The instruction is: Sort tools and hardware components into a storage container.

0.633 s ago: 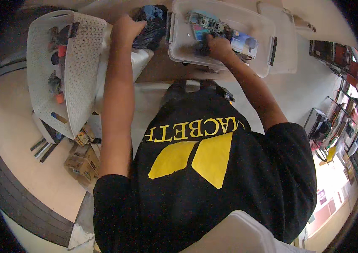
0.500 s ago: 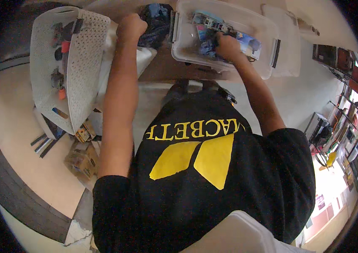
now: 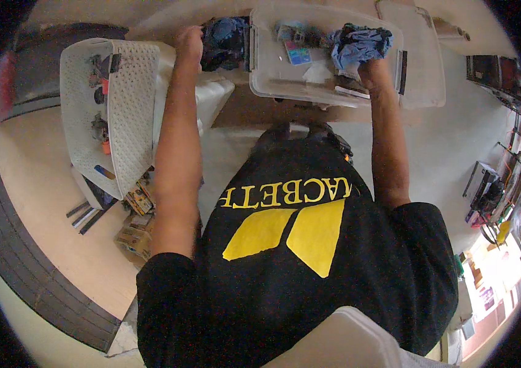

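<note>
My right hand (image 3: 375,73) is closed on a crumpled blue cloth (image 3: 363,45), held over the right part of a clear plastic bin (image 3: 273,83). Inside the bin lie a small bright-coloured card or packet (image 3: 298,54), a whitish crumpled piece (image 3: 317,72) and some small dark items that are blurred. My left hand (image 3: 190,44) is a fist at the left edge of a dark, crumpled bundle (image 3: 222,46) with blue in it, just left of the bin. Whether the bundle is cloth or a bag, I cannot tell. The fingertips of both hands are mostly hidden.
A tall white perforated basket (image 3: 135,92) with dark and orange-red items in it stands at the left. White sheeting (image 3: 214,98) lies beside my left forearm. A cardboard box (image 3: 135,238) is below the basket. Cluttered shelves (image 3: 509,165) line the right side.
My right hand has come up out of the bin and moved right, with the blue cloth now raised in it. My left fist stays by the dark bundle. The view has shifted slightly.
</note>
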The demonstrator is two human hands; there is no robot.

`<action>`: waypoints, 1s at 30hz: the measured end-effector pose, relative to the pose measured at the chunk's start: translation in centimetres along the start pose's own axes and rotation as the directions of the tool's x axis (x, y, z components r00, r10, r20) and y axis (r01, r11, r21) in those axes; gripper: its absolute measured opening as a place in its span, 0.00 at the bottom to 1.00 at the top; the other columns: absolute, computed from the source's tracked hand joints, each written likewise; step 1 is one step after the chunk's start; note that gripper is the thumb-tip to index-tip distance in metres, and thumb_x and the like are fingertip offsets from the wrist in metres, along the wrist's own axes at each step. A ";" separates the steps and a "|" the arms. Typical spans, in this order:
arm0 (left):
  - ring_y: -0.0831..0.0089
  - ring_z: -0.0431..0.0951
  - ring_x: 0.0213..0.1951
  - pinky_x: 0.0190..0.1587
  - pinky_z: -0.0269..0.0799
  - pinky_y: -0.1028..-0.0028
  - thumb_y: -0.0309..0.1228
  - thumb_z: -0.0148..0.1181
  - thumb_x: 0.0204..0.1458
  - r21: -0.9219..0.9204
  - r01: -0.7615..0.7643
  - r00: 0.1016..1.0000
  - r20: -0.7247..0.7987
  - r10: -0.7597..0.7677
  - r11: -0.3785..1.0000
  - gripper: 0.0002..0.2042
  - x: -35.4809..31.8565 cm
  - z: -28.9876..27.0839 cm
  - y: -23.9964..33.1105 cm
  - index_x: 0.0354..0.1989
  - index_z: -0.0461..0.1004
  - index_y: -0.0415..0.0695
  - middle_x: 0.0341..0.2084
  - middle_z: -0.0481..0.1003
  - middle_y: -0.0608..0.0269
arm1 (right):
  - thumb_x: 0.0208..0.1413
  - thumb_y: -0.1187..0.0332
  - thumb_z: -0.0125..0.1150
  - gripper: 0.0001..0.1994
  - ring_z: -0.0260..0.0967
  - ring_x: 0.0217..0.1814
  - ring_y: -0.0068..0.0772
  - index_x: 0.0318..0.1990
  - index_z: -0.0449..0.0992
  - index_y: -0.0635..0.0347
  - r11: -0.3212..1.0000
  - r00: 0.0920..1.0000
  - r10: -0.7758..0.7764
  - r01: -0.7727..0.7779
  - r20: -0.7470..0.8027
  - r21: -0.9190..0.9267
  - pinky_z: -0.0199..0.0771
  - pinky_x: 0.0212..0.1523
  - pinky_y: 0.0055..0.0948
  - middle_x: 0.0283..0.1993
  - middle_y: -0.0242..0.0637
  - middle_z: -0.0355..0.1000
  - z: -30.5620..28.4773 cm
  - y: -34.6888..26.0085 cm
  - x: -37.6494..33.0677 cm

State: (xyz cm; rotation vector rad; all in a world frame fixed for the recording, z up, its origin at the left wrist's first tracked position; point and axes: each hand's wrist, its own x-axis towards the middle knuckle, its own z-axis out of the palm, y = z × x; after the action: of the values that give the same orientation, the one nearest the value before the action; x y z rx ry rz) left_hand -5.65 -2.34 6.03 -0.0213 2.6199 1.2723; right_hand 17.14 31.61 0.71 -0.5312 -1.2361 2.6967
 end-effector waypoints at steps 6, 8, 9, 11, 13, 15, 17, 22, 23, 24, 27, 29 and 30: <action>0.65 0.74 0.34 0.38 0.69 0.67 0.40 0.61 0.41 -0.453 0.463 0.884 0.292 -0.364 0.762 0.17 -0.5 0.1 2.3 0.35 0.77 0.40 0.32 0.74 0.57 | 0.51 0.55 0.58 0.16 0.72 0.39 0.27 0.41 0.75 0.55 0.999 0.994 0.044 -0.043 -0.101 0.013 0.74 0.39 0.29 0.36 0.34 0.75 9.5 -0.8 2.8; 0.66 0.74 0.33 0.38 0.70 0.67 0.40 0.62 0.41 -0.354 0.358 0.928 0.236 -0.288 0.864 0.16 0.3 -0.5 0.8 0.34 0.77 0.41 0.32 0.74 0.58 | 0.49 0.57 0.60 0.15 0.72 0.38 0.27 0.40 0.76 0.56 0.949 0.983 0.183 -0.179 -0.006 -0.258 0.73 0.39 0.29 0.35 0.34 0.75 12.3 0.6 5.6; 0.66 0.74 0.32 0.39 0.70 0.68 0.40 0.62 0.40 -0.265 0.284 0.948 0.221 -0.228 0.922 0.16 1.5 -1.9 -0.8 0.33 0.77 0.41 0.31 0.75 0.58 | 0.48 0.59 0.61 0.15 0.72 0.38 0.28 0.41 0.76 0.57 0.842 0.956 0.294 -0.249 0.020 -0.479 0.73 0.40 0.30 0.36 0.35 0.75 14.3 2.0 7.3; 0.66 0.74 0.31 0.39 0.71 0.69 0.39 0.62 0.40 -0.176 0.195 0.959 0.239 -0.151 0.965 0.16 2.8 -2.1 -0.5 0.33 0.78 0.41 0.30 0.75 0.58 | 0.46 0.61 0.62 0.17 0.72 0.40 0.32 0.43 0.75 0.61 0.807 0.989 0.023 0.068 0.147 -0.587 0.73 0.43 0.32 0.36 0.36 0.75 17.6 7.3 10.3; 0.60 0.76 0.35 0.44 0.71 0.66 0.39 0.60 0.41 -0.169 0.215 0.973 0.118 -0.197 0.962 0.18 1.3 -2.2 0.6 0.37 0.78 0.39 0.32 0.77 0.53 | 0.44 0.64 0.64 0.19 0.73 0.44 0.42 0.45 0.73 0.61 0.866 0.962 0.050 0.092 0.269 -0.491 0.72 0.46 0.38 0.39 0.41 0.76 21.9 7.5 8.6; 0.56 0.76 0.38 0.46 0.70 0.65 0.39 0.58 0.41 0.083 0.099 0.992 0.065 -0.105 0.992 0.18 1.7 -1.5 3.8 0.38 0.77 0.40 0.34 0.77 0.50 | 0.45 0.64 0.63 0.19 0.73 0.44 0.46 0.46 0.72 0.60 0.673 0.982 -0.071 0.177 0.175 -0.718 0.72 0.45 0.40 0.41 0.44 0.75 22.0 10.1 11.3; 0.52 0.76 0.40 0.48 0.69 0.64 0.39 0.55 0.42 0.344 0.046 0.999 -0.028 -0.038 0.938 0.18 1.9 -2.9 3.1 0.39 0.77 0.40 0.35 0.77 0.47 | 0.45 0.64 0.62 0.20 0.73 0.45 0.49 0.47 0.72 0.59 0.434 0.973 -0.166 0.216 0.158 -0.875 0.72 0.45 0.42 0.42 0.48 0.75 24.7 11.4 11.8; 0.48 0.76 0.42 0.48 0.70 0.61 0.37 0.51 0.44 0.302 0.064 0.991 -0.134 -0.024 0.951 0.18 0.1 -2.4 5.1 0.39 0.77 0.38 0.37 0.76 0.42 | 0.44 0.66 0.60 0.18 0.73 0.44 0.51 0.45 0.72 0.58 0.004 0.954 -0.226 0.200 0.194 -0.980 0.74 0.41 0.44 0.39 0.52 0.74 25.5 14.1 13.6; 0.48 0.76 0.42 0.48 0.70 0.61 0.37 0.51 0.44 0.300 0.066 0.990 -0.136 -0.026 0.952 0.18 0.4 -2.4 4.5 0.39 0.77 0.38 0.37 0.76 0.42 | 0.44 0.66 0.60 0.18 0.73 0.44 0.51 0.45 0.72 0.58 0.002 0.954 -0.225 0.202 0.197 -0.979 0.74 0.41 0.44 0.39 0.52 0.74 25.8 14.4 14.0; 0.48 0.76 0.42 0.47 0.70 0.61 0.36 0.51 0.44 0.250 0.014 0.987 -0.158 0.027 0.968 0.18 0.6 -2.3 3.8 0.39 0.77 0.37 0.36 0.76 0.42 | 0.43 0.66 0.61 0.18 0.73 0.44 0.50 0.45 0.72 0.58 -0.052 0.946 -0.195 0.254 0.259 -0.966 0.74 0.41 0.44 0.38 0.52 0.74 26.0 14.7 14.4; 0.48 0.77 0.40 0.46 0.70 0.61 0.34 0.51 0.44 0.194 -0.043 0.970 -0.228 0.088 0.980 0.17 0.9 -2.4 3.1 0.38 0.76 0.34 0.34 0.76 0.41 | 0.41 0.69 0.61 0.22 0.72 0.44 0.51 0.49 0.71 0.57 -0.010 0.934 0.000 0.357 0.357 -0.934 0.74 0.41 0.42 0.42 0.52 0.73 26.2 14.5 15.6; 0.49 0.77 0.39 0.46 0.71 0.61 0.33 0.52 0.44 0.185 -0.043 0.959 -0.268 0.092 0.982 0.17 0.9 -2.6 2.6 0.37 0.76 0.34 0.33 0.76 0.41 | 0.40 0.72 0.61 0.26 0.71 0.45 0.52 0.53 0.69 0.56 0.090 0.904 0.165 0.383 0.393 -0.919 0.73 0.41 0.40 0.46 0.51 0.72 25.5 13.4 15.2; 0.49 0.77 0.39 0.46 0.71 0.61 0.33 0.52 0.44 0.156 0.005 0.965 -0.259 0.036 0.988 0.16 0.9 -2.9 2.1 0.37 0.76 0.33 0.33 0.77 0.41 | 0.39 0.73 0.61 0.27 0.72 0.43 0.52 0.53 0.68 0.56 0.408 0.900 0.209 0.276 0.383 -0.871 0.73 0.41 0.40 0.44 0.52 0.73 24.9 12.8 14.1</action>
State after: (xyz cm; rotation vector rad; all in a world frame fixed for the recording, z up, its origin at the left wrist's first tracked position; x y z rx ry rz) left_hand -7.35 -3.21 9.21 -0.1532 2.9421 1.1339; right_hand -4.68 9.17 2.44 0.1030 -2.8366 1.8271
